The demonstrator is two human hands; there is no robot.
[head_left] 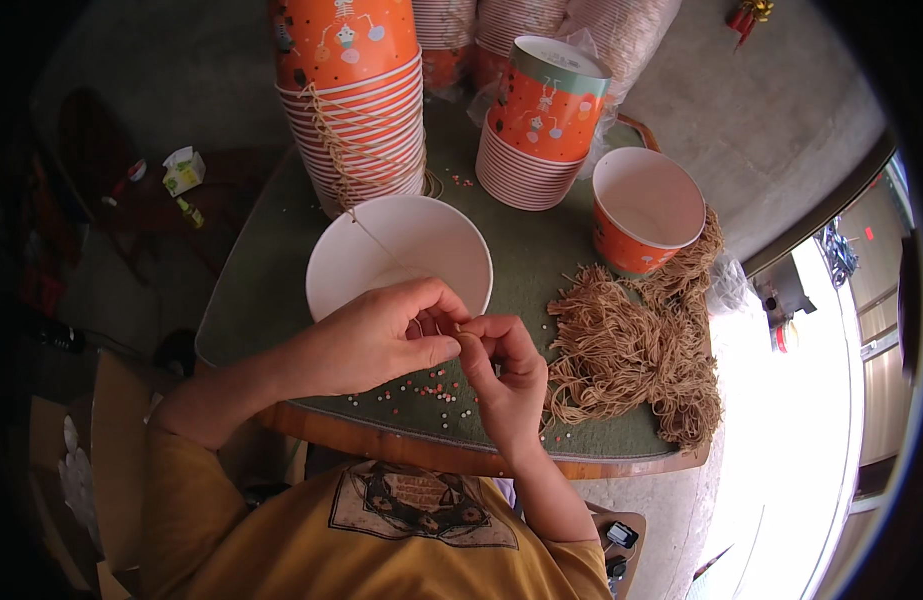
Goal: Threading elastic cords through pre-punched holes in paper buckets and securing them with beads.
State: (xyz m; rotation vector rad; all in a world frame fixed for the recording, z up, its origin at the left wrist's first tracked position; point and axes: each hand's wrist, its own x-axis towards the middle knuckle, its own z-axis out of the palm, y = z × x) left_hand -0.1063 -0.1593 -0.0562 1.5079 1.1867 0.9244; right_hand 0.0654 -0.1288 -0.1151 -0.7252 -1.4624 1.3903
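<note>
My left hand (386, 330) and my right hand (506, 375) meet over the table's near side, in front of a large paper tub (401, 235) with a white inside. Fingertips of both hands are pinched together on a thin cord, whose end is mostly hidden by the fingers. A fine strand (379, 243) of it crosses the tub's opening toward a loose tangle of tan cord (326, 135). That tangle hangs down the side of a tall stack of orange tubs (351, 130). Below my hands, small pink, orange and white beads (441, 390) lie scattered on the green cloth.
A thick heap of tan cords (616, 350) lies at the right, by a single orange tub (646, 205). Another stack of upturned tubs (541, 125) stands farther back, before plastic-wrapped stacks (621, 35). The table's wooden edge (381, 430) runs close to my body. A cardboard box (121, 450) stands at lower left.
</note>
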